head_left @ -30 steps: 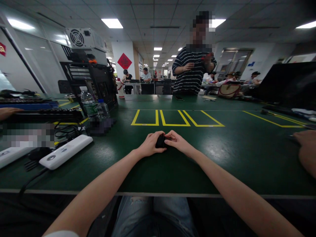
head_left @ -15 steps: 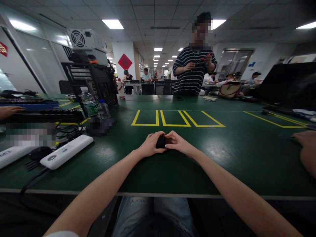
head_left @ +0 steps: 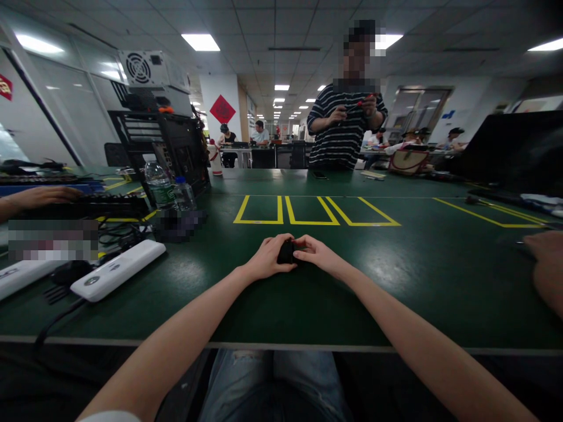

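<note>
Between my hands is a small black object (head_left: 285, 252), low over the green table (head_left: 281, 305); its kind cannot be made out. My left hand (head_left: 269, 258) is wrapped around its left side, thumb toward me and fingers over the far side. My right hand (head_left: 317, 255) has its thumb and fingertips pinched at the object's right edge. Part of the object is hidden by the fingers. Just beyond my hands, yellow tape outlines (head_left: 313, 223) mark the tabletop.
A white power strip (head_left: 118, 271) with cables lies left. Water bottles (head_left: 160, 186) stand by an open computer case (head_left: 185, 146). Other people's hands show at the left (head_left: 44, 198) and right (head_left: 548, 266) edges. A person in a striped shirt (head_left: 341, 126) stands across the table.
My hands stay nearly still around the black object, with only a slight shift of the right fingers. The other person's hand at the left has reached further right.
</note>
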`<state>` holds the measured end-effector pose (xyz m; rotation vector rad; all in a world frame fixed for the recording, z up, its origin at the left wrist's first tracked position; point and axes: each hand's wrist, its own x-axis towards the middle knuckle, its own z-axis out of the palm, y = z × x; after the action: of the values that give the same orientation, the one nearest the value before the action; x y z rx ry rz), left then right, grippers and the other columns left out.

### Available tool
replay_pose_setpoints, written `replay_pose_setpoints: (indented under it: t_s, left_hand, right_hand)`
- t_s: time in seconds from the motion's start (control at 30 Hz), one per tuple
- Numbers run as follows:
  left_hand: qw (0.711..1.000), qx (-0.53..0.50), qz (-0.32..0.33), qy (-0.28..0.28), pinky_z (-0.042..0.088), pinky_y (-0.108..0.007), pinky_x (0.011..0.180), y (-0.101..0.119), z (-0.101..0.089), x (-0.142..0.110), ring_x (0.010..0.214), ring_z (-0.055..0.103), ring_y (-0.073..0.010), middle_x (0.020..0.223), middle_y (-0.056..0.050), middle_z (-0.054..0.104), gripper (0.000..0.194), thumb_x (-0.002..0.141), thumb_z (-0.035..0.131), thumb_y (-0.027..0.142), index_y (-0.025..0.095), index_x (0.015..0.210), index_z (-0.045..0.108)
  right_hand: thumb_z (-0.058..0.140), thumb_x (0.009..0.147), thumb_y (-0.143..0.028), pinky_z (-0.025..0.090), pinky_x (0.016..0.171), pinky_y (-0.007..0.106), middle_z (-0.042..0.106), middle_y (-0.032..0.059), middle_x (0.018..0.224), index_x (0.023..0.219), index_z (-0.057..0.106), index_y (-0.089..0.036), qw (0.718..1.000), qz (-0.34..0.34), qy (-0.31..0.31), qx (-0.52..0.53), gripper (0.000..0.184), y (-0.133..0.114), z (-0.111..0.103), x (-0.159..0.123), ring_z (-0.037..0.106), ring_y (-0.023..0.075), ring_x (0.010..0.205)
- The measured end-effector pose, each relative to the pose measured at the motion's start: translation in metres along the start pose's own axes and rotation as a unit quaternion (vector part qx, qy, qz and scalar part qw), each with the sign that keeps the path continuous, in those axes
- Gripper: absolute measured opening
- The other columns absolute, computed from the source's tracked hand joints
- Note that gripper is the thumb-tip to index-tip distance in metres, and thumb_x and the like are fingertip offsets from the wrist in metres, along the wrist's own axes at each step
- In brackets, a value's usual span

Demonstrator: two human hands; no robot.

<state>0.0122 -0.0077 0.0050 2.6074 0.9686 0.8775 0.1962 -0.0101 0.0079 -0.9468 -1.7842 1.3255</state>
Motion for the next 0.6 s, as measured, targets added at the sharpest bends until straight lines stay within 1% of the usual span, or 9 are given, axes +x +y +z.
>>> replay_pose_setpoints:
  t_s: [0.1, 0.23, 0.3, 0.47, 0.53, 0.6]
  left_hand:
    - [1.000, 0.004, 0.000, 0.003, 0.026, -0.038, 0.094, -0.0016, 0.0014, 0.0003, 0.107, 0.042, -0.0211, 0.114, -0.006, 0.045, 0.060, 0.066, 0.059, 0.036, 0.023, 0.116, 0.030]
    - [1.000, 0.002, 0.003, 0.005, 0.026, -0.039, 0.094, -0.0028, 0.0024, 0.0006, 0.107, 0.042, -0.0209, 0.114, -0.006, 0.044, 0.061, 0.066, 0.059, 0.039, 0.023, 0.117, 0.029]
    - [1.000, 0.000, 0.002, 0.004, 0.025, -0.039, 0.094, -0.0027, 0.0020, 0.0004, 0.107, 0.042, -0.0211, 0.115, -0.006, 0.044, 0.061, 0.066, 0.058, 0.039, 0.023, 0.117, 0.029]
    - [1.000, -0.002, -0.003, 0.001, 0.026, -0.040, 0.094, -0.0021, 0.0007, 0.0002, 0.107, 0.043, -0.0211, 0.115, -0.006, 0.044, 0.060, 0.067, 0.058, 0.038, 0.023, 0.117, 0.029]
    - [1.000, -0.001, -0.001, 0.001, 0.026, -0.039, 0.094, -0.0019, 0.0005, 0.0004, 0.106, 0.043, -0.0211, 0.114, -0.006, 0.045, 0.060, 0.066, 0.058, 0.038, 0.023, 0.117, 0.029]
    - [1.000, 0.000, -0.001, 0.001, 0.026, -0.040, 0.094, -0.0015, 0.0005, 0.0005, 0.106, 0.043, -0.0214, 0.113, -0.006, 0.045, 0.060, 0.066, 0.059, 0.037, 0.023, 0.116, 0.030]
  right_hand:
    - [0.065, 0.062, -0.025, 0.039, 0.087, 0.039, 0.051, 0.0011, 0.101, 0.092, 0.046, -0.022, 0.999, -0.022, -0.022, 0.023, 0.036, -0.0011, 0.0002, -0.0018, 0.051, 0.0175, 0.097]
    - [0.059, 0.069, -0.030, 0.039, 0.085, 0.039, 0.052, 0.0011, 0.096, 0.088, 0.047, -0.021, 0.999, -0.037, 0.000, 0.017, 0.024, -0.0035, 0.0027, -0.0029, 0.051, 0.0171, 0.094]
    - [0.058, 0.070, -0.031, 0.040, 0.084, 0.039, 0.053, 0.0015, 0.095, 0.087, 0.047, -0.021, 0.999, -0.040, 0.009, 0.014, 0.023, -0.0045, 0.0040, -0.0025, 0.052, 0.0171, 0.093]
    - [0.059, 0.069, -0.031, 0.037, 0.088, 0.039, 0.052, 0.0038, 0.103, 0.096, 0.048, -0.020, 1.000, -0.008, 0.022, -0.002, 0.031, -0.0060, 0.0039, -0.0014, 0.049, 0.0178, 0.098]
    - [0.058, 0.069, -0.031, 0.036, 0.090, 0.040, 0.051, 0.0046, 0.105, 0.097, 0.048, -0.020, 1.000, 0.002, 0.015, -0.008, 0.032, -0.0066, 0.0025, -0.0017, 0.048, 0.0181, 0.100]
    - [0.059, 0.068, -0.029, 0.037, 0.089, 0.040, 0.051, 0.0040, 0.105, 0.096, 0.048, -0.020, 1.000, -0.002, -0.004, -0.005, 0.031, -0.0078, 0.0013, -0.0028, 0.049, 0.0184, 0.099]
